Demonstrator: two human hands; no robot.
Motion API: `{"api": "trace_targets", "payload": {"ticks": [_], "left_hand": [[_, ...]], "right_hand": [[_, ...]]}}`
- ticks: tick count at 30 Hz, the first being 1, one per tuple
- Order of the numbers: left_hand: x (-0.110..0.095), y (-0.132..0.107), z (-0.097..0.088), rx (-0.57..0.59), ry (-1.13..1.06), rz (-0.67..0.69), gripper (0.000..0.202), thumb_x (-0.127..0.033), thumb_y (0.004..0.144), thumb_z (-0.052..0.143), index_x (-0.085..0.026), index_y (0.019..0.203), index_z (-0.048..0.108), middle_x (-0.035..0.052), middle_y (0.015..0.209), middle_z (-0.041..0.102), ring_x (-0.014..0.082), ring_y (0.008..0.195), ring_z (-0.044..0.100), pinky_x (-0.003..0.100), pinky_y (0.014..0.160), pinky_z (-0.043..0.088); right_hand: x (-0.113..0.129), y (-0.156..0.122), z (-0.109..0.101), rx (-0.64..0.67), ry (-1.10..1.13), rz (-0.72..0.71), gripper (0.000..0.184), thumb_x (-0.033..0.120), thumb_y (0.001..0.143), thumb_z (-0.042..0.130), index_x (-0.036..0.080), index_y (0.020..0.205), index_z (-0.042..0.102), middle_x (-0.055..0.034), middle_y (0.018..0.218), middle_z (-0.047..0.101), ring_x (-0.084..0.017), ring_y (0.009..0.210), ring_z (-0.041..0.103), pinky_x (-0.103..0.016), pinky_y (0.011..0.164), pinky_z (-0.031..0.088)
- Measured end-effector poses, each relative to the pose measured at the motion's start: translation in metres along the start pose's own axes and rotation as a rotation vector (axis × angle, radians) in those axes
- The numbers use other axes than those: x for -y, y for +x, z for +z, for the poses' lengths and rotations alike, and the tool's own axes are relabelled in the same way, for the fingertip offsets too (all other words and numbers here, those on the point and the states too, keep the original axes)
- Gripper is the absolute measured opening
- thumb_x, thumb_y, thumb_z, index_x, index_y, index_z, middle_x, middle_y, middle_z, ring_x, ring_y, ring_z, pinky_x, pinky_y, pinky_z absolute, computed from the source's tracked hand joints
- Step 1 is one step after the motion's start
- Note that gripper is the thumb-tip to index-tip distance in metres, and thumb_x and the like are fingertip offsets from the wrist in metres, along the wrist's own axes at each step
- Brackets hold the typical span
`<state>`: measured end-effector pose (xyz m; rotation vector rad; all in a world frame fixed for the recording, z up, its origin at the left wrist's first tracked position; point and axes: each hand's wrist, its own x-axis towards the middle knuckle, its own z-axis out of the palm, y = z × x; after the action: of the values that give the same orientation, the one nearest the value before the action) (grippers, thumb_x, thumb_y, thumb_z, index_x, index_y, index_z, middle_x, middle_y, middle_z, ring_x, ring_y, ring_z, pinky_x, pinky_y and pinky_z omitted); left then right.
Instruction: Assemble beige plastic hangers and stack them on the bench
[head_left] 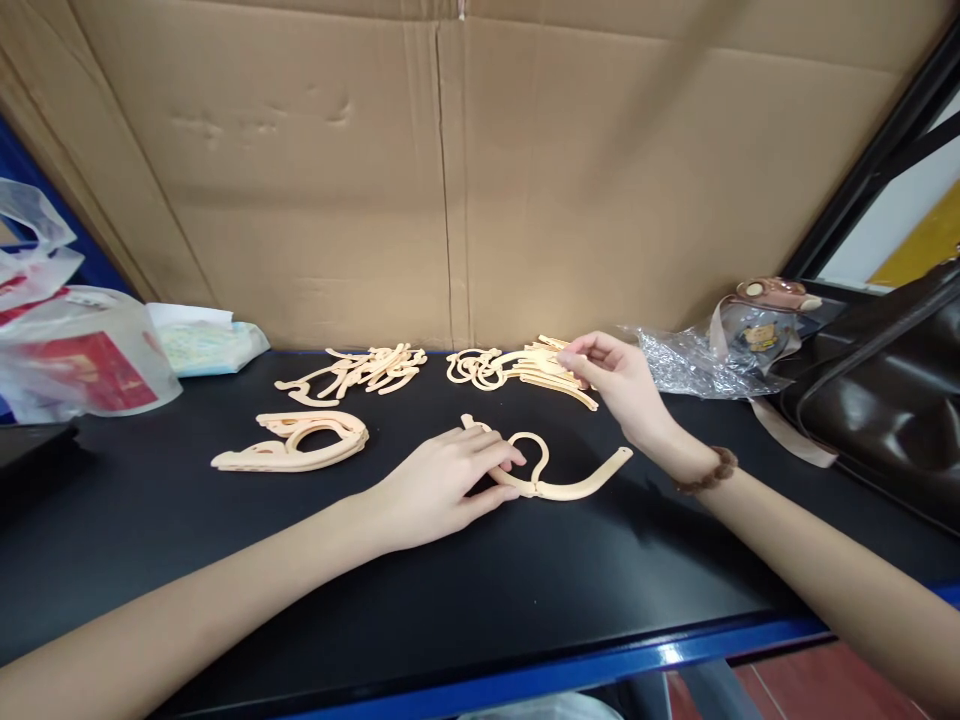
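A cream plastic folding clothes hanger [574, 490], with a loop-shaped hook and a curved arm spread to the right, lies on the black table. My left hand [450, 475] rests over its left side, thumb and fingers closed around it, hiding part of it. Farther back, my right hand [619, 385] pinches a cream plastic piece [566, 360] at the right-hand pile of hanger parts [540, 375]; most of that piece blends into the pile. Folded cream hangers [300, 445] lie to the left of my left hand.
Another pile of cream parts [375, 370] lies at the back left. A plastic-wrapped container [97, 350] and a tissue pack [210, 345] stand far left. Clear plastic bags [697, 365] and a dark leather bag [885, 380] are at right. Cardboard [337, 200] walls the back.
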<state>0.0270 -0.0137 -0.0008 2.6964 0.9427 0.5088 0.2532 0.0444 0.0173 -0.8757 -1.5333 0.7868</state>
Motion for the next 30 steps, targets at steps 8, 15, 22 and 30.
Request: {"api": "trace_targets", "payload": {"ticks": [8, 15, 22, 30], "left_hand": [[0.002, 0.000, -0.004, -0.116, 0.158, -0.299, 0.029, -0.043, 0.096, 0.038, -0.022, 0.093, 0.059, -0.0046, 0.062, 0.056, 0.0122, 0.057, 0.052, 0.024, 0.053, 0.035], [-0.018, -0.001, 0.004, -0.107, 0.157, 0.028, 0.031, -0.040, 0.090, 0.053, -0.022, 0.115, 0.058, 0.0046, 0.111, 0.061, 0.0202, 0.102, 0.052, 0.032, 0.086, 0.044], [-0.022, -0.001, 0.012, 0.022, 0.057, 0.078, 0.022, -0.038, 0.090, 0.054, -0.020, 0.088, 0.066, 0.0014, 0.088, 0.065, 0.0143, 0.081, 0.059, 0.025, 0.071, 0.044], [-0.034, -0.004, 0.010, 0.054, 0.139, -0.061, 0.045, -0.064, 0.078, 0.056, -0.020, 0.083, 0.062, -0.0030, 0.059, 0.058, 0.0148, 0.059, 0.056, 0.025, 0.052, 0.029]], "right_hand": [[0.002, 0.006, -0.010, -0.087, 0.138, 0.021, 0.037, 0.033, 0.063, 0.080, 0.019, 0.089, 0.058, 0.0013, 0.075, 0.062, -0.014, 0.072, 0.062, -0.028, 0.069, 0.050], [0.001, -0.002, -0.002, 0.024, 0.159, 0.104, 0.027, 0.038, 0.072, 0.075, 0.019, 0.089, 0.069, -0.0038, 0.092, 0.068, -0.015, 0.081, 0.061, -0.030, 0.078, 0.050], [-0.001, -0.001, -0.003, 0.181, 0.064, 0.107, 0.028, 0.043, 0.082, 0.063, 0.019, 0.097, 0.067, -0.0003, 0.079, 0.062, -0.010, 0.061, 0.055, -0.021, 0.052, 0.046], [0.003, -0.008, 0.005, 0.465, -0.023, 0.178, 0.028, 0.037, 0.082, 0.063, 0.016, 0.101, 0.064, -0.0009, 0.081, 0.057, -0.010, 0.060, 0.056, -0.021, 0.047, 0.051]]}}
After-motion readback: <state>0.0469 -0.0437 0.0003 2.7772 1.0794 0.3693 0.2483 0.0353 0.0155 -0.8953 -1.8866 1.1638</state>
